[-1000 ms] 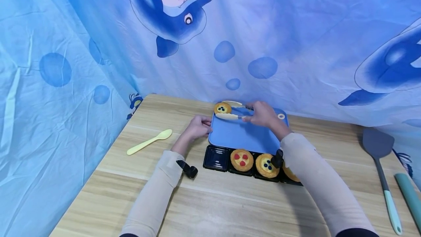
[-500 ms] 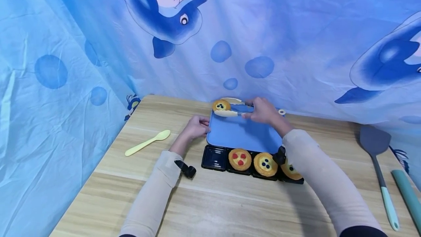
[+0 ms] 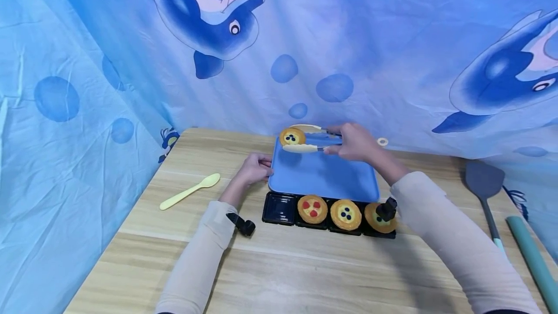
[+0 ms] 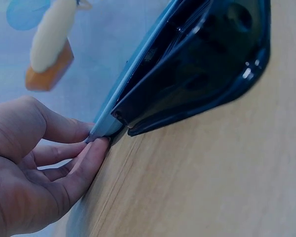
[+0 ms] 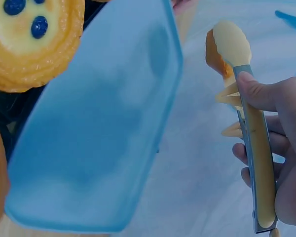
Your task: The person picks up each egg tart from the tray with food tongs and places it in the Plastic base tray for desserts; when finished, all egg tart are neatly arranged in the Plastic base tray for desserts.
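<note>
My right hand (image 3: 355, 143) holds a pair of tongs (image 5: 259, 158) with cream tips. Between the tips is a small tart (image 3: 292, 137) topped with blueberries, raised over the far left of a blue tray (image 3: 324, 176), where its shadow falls. In the left wrist view the tart (image 4: 49, 74) is seen edge-on, partly covered by a tong tip. With thumb above and fingers below, my left hand (image 4: 44, 168) pinches the tray's left edge. Along the tray's near side stands a black plastic container (image 3: 280, 209); its leftmost compartment holds nothing, and the others hold tarts.
One tart (image 3: 312, 209) has red fruit; a blueberry tart (image 3: 346, 214) sits beside it. A yellow spoon (image 3: 190, 191) lies at the left of the wooden table (image 3: 279, 275). At the right lie a grey spatula (image 3: 485, 180) and a green rod (image 3: 529, 251). A curtain hangs behind.
My right hand has lifted the tongs and the tart a little off the tray. My left hand keeps its place at the tray's edge. The head view has shifted slightly.
</note>
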Action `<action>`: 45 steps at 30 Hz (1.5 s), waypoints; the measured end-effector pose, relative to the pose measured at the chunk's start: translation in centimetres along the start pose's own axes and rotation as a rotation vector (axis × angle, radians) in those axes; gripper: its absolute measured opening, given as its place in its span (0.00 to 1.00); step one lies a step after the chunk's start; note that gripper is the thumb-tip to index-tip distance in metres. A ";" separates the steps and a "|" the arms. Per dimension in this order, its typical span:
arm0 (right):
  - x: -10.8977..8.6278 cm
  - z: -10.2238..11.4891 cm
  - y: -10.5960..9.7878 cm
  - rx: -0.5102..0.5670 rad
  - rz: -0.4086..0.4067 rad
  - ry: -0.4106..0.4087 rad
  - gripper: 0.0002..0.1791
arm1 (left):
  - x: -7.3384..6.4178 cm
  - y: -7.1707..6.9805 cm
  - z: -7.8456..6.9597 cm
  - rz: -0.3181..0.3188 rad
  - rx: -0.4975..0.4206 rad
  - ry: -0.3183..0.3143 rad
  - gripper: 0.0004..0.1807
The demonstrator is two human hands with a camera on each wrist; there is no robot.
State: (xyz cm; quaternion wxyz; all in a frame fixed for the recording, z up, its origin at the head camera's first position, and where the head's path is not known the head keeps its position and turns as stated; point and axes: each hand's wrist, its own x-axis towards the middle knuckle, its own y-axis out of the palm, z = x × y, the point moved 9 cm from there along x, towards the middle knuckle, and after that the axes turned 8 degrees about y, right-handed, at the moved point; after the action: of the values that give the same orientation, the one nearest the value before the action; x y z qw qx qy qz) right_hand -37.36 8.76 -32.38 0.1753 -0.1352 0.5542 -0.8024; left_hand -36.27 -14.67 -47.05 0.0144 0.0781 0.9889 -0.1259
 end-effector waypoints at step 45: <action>-10.3 6.0 4.0 -0.025 0.012 -0.251 0.33 | 0.0 0.0 0.1 0.007 0.009 -0.012 0.26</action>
State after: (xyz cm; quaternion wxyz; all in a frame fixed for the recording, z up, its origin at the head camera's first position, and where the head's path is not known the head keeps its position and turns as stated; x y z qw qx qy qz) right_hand -25.11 6.86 -34.28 0.2463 -0.2333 0.5389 -0.7710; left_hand -36.25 -14.70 -47.13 0.0204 0.0810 0.9879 -0.1308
